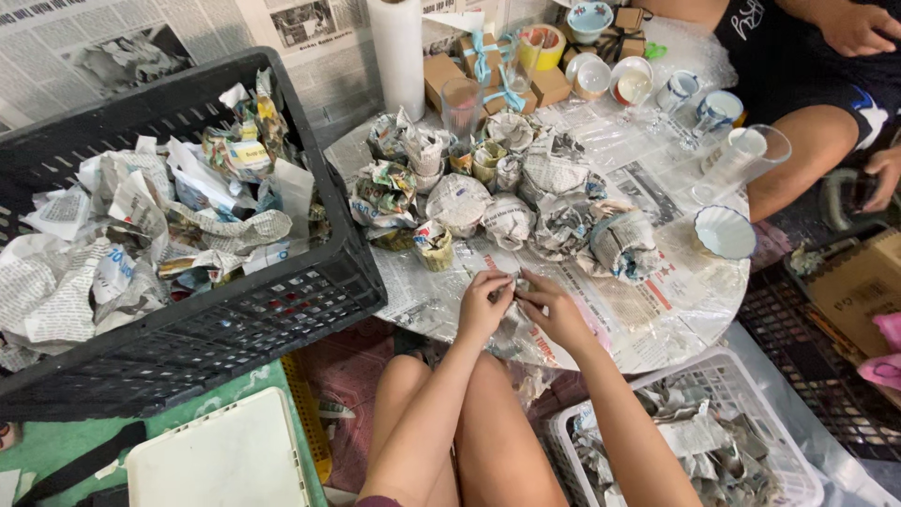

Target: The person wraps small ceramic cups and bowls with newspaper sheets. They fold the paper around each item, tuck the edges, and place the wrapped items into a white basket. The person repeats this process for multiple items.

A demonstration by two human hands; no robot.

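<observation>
Newspaper-wrapped bundle [514, 310] sat pinched between left hand [483, 305] and right hand [554, 310] fingers. Loose paper could have unfolded; nearby wrapped cups [507, 221] risked being knocked.

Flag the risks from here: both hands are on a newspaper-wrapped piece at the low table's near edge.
1. The left hand and right hand work the wrapped piece at the table edge; a slip could drop it.
2. Wrapped bundles crowd close ahead; a reach might knock them.
3. The tall glass and the glass lying on its side are unwrapped, so likely fragile.
</observation>
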